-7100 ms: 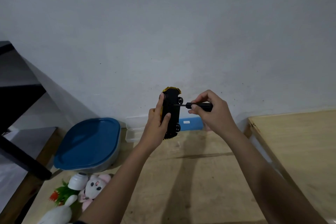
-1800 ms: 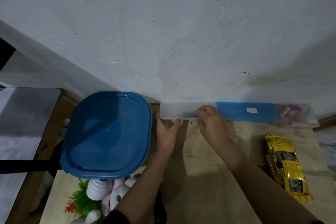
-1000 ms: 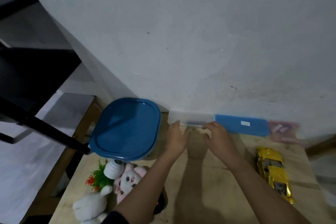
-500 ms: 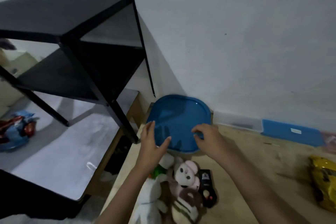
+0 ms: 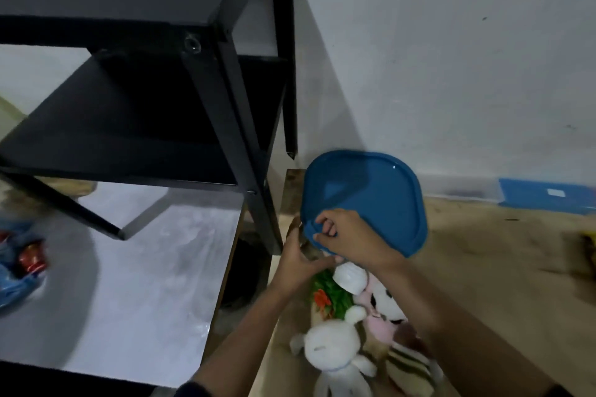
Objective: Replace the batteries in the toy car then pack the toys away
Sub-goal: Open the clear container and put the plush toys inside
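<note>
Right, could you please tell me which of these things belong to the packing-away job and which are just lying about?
In the job: blue lid, gripped at its edge by the right hand, left hand just below; white bunny; pink plush; potted plant toy; blurred toy car.
Lying about: black shelf; blue bag, far left; clear box and blue case behind.
</note>
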A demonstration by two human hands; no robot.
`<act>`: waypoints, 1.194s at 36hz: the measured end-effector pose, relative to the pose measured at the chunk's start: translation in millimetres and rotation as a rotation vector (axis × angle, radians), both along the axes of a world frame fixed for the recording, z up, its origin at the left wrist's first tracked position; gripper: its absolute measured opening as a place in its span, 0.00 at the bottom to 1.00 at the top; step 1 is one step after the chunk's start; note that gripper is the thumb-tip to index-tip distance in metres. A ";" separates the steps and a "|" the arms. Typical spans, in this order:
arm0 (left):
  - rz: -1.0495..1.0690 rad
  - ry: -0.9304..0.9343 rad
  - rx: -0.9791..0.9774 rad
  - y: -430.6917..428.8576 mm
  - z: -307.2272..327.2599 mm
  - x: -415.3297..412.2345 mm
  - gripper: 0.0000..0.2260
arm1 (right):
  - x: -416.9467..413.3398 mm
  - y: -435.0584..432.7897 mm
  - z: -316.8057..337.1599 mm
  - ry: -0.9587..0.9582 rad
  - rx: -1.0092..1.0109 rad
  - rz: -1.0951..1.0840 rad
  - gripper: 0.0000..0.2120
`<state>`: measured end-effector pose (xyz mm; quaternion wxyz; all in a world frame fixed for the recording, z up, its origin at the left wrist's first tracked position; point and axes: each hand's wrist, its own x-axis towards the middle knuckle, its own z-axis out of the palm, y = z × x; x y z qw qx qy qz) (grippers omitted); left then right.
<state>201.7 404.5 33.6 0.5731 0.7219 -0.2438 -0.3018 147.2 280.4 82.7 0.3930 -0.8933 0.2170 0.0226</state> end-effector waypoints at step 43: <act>-0.055 0.243 -0.151 -4.5 4.5 -9.3 0.30 | -94.7 -11.7 72.4 0.069 -0.320 -0.452 0.12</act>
